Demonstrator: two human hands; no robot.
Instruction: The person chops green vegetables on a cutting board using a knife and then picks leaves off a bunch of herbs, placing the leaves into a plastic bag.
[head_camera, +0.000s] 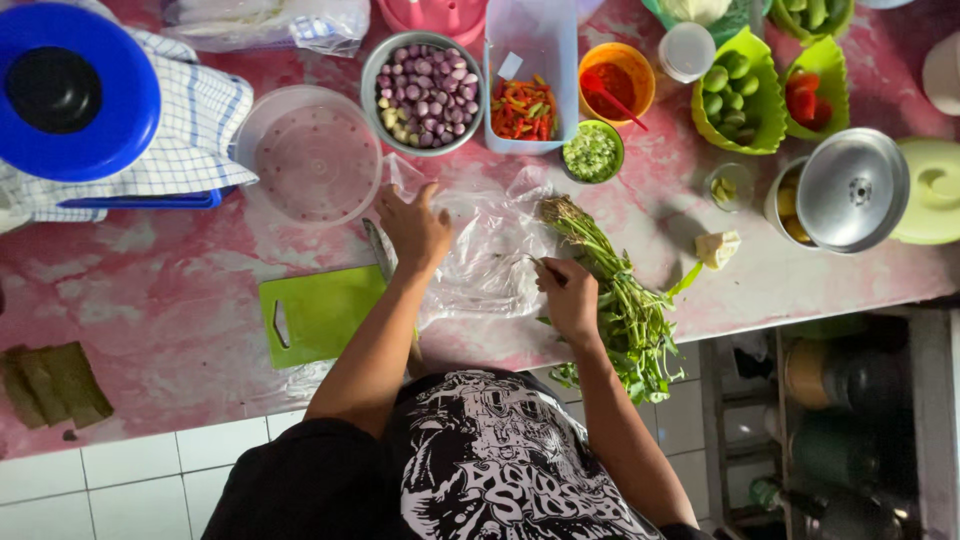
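Observation:
My left hand (412, 228) lies flat with fingers spread on a crumpled clear plastic bag (490, 255) on the pink counter. A knife (377, 248) lies just left of it, its blade over the green cutting board (318, 316). My right hand (568, 296) is closed on the stems of a bunch of leafy greens (620, 300), which lies diagonally with roots toward the back and leaves over the counter's front edge.
Behind stand a clear round tub (312, 155), a metal bowl of shallots (425, 90), a clear box of chillies (525, 105), an orange sauce bowl (615, 80), a basket of limes (735, 92) and a lidded pot (850, 190). Folded leaves (50, 385) lie front left.

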